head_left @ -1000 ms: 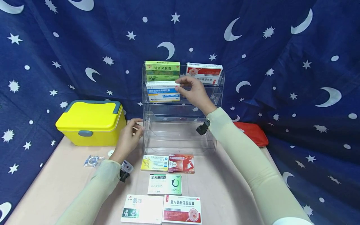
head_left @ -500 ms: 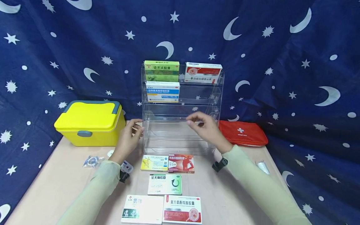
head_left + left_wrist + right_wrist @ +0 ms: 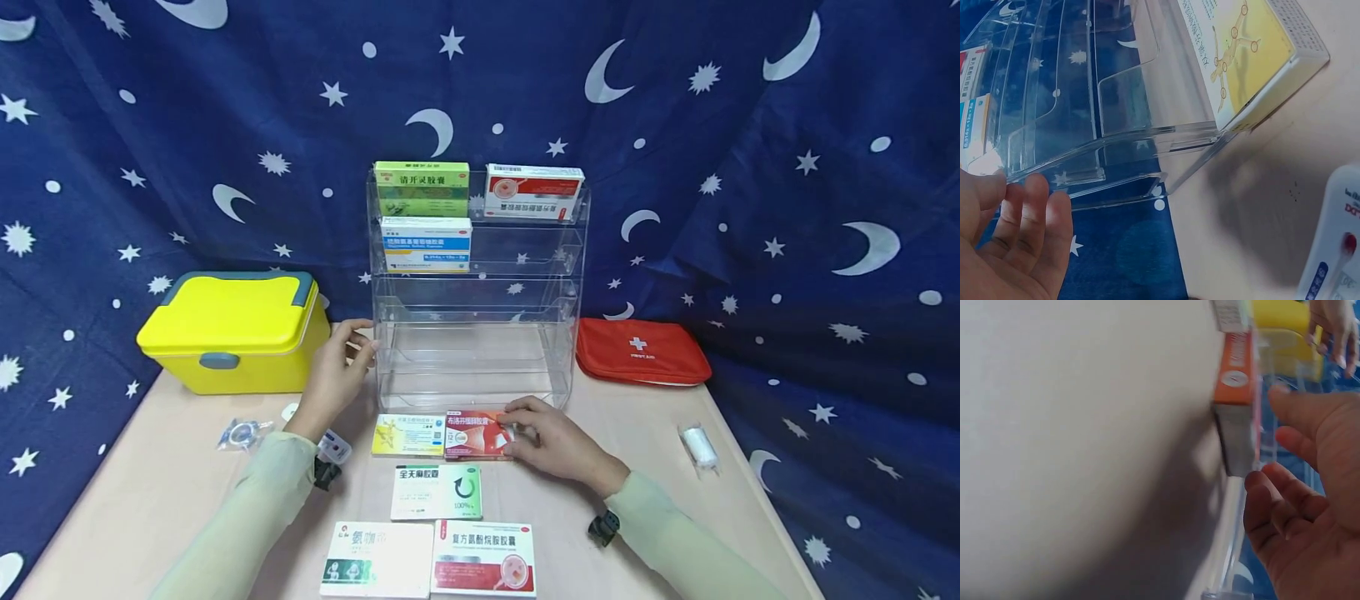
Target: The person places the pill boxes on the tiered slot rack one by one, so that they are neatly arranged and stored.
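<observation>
Two hands worked: my right grip [image 3: 551, 442] lay loosely curled against the red box [image 3: 477, 435] on the counter [image 3: 172, 492], not yet pinching; my left grip [image 3: 333, 375], fingers straight, touched the clear rack [image 3: 480, 367].

Head view looked forward and down over the table [image 3: 645, 467] from the person's side, taking in the clear rack [image 3: 474, 283] and backdrop. Left wrist view sat close at the rack's left edge [image 3: 1116, 156]. Right wrist view was low, very near the red box [image 3: 1237, 406]. All three shared the rack.
</observation>
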{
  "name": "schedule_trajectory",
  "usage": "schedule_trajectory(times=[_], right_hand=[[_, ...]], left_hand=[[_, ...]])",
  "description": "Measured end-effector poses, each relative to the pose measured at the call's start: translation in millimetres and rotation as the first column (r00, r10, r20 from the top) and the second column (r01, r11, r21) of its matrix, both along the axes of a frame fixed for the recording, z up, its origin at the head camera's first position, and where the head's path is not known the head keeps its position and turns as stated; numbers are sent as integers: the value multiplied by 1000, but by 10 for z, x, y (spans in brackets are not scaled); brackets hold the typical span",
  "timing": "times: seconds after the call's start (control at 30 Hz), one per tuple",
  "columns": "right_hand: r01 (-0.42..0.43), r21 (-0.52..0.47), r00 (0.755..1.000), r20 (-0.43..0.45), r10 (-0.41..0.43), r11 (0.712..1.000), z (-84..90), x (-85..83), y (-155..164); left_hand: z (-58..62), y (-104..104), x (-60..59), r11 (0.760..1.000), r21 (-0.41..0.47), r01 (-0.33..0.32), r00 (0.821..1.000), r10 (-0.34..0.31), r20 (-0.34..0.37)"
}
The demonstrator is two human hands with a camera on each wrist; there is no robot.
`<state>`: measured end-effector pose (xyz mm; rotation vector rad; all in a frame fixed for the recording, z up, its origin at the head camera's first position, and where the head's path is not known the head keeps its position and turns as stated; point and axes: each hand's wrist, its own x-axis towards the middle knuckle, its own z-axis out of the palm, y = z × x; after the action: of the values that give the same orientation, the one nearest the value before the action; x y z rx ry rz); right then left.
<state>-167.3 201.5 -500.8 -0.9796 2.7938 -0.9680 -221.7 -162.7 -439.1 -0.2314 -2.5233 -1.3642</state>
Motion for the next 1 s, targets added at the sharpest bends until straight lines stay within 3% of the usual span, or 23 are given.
schedule_trajectory(times=[0.17, 0.27, 0.43, 0.67, 0.8, 1.0], right_hand=[[4, 117, 1000, 7, -4, 993, -38, 53, -42], [3, 137, 1000, 5, -4, 991, -14, 95, -13], [-12, 78, 1000, 4, 12, 997, 15, 139, 82], [173, -87, 984, 59, -168, 981, -83, 193, 116], [236, -81, 967, 121, -226, 968, -121, 197, 76], [262, -53, 952, 175, -250, 964, -131, 179, 32]], left_hand=[[-5, -4, -5, 1000, -2, 5, 1000, -5, 2], [-7, 4, -9, 1000, -2, 6, 1000, -6, 12], [5, 4, 6, 1000, 3, -3, 1000, 3, 26], [14, -4, 4, 1000, -1, -4, 1000, 4, 22], [13, 0, 5, 1000, 1, -7, 1000, 7, 22], [17, -6, 20, 1000, 9, -1, 1000, 1, 27]])
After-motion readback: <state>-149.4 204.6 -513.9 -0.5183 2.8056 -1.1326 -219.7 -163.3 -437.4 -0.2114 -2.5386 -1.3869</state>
